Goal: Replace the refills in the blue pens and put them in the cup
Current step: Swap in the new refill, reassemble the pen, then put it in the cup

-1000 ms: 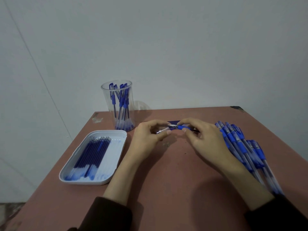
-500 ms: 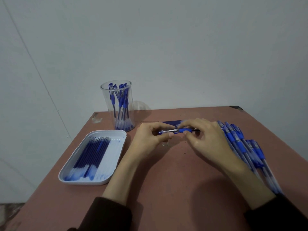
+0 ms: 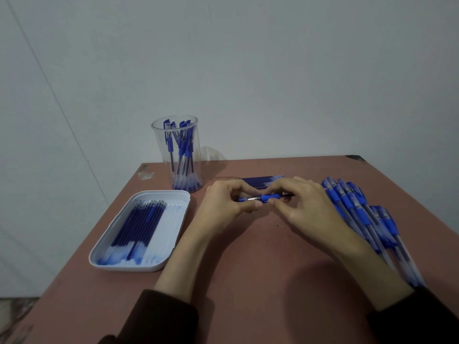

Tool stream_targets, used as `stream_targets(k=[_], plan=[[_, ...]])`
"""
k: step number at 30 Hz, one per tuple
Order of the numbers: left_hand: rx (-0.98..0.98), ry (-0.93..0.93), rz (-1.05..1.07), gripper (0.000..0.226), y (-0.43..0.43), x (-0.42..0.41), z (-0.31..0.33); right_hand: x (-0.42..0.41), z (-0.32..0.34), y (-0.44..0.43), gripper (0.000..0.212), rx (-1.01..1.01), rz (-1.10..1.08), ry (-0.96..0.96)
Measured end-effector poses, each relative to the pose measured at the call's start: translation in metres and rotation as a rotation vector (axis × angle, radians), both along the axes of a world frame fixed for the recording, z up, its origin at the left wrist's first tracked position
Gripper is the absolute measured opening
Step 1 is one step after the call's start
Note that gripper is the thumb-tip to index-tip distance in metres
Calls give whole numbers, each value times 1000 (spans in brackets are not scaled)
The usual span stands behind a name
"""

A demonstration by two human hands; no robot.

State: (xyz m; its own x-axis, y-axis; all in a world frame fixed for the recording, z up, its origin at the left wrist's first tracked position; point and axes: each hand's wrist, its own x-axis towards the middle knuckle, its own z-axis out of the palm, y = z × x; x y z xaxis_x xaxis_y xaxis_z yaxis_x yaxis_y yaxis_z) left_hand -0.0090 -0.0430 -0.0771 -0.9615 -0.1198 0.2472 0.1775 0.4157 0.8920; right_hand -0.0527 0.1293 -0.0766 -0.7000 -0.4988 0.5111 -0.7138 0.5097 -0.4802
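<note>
Containers. A clear plastic cup stands upright at the far left of the counter. It holds a bundle of blue pens, tips down and caps up. A white tray with rounded corners lies nearer, in front of the cup and slightly to its left. It contains a row of dark blue refills laid side by side in its left half, tips pointing toward the cup.

Grips. The left grip and the right grip meet above the middle of the counter, both closed on one pen held roughly level. The left grip pinches the end with the metal tip between thumb and curled fingers. The right grip pinches the blue rubber section between thumb and forefinger, its other fingers loosely bent. The rest of the barrel is hidden behind the right grip. Dark sleeves cover both forearms at the lower edge of the view.

Surface and room. The counter is reddish brown, with a worn spot near its far left corner. A pile of blue pens lies fanned out to the right of the right grip, partly under the wrist. A few loose refills lie on the counter just behind the two grips. A plain pale wall rises directly behind the counter.
</note>
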Motion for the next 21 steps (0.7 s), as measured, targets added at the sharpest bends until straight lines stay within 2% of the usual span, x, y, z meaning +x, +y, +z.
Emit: stream_targets(k=[21], plan=[[-25, 7, 41, 13, 3, -2, -2, -3, -2, -5, 7, -98, 16, -154]])
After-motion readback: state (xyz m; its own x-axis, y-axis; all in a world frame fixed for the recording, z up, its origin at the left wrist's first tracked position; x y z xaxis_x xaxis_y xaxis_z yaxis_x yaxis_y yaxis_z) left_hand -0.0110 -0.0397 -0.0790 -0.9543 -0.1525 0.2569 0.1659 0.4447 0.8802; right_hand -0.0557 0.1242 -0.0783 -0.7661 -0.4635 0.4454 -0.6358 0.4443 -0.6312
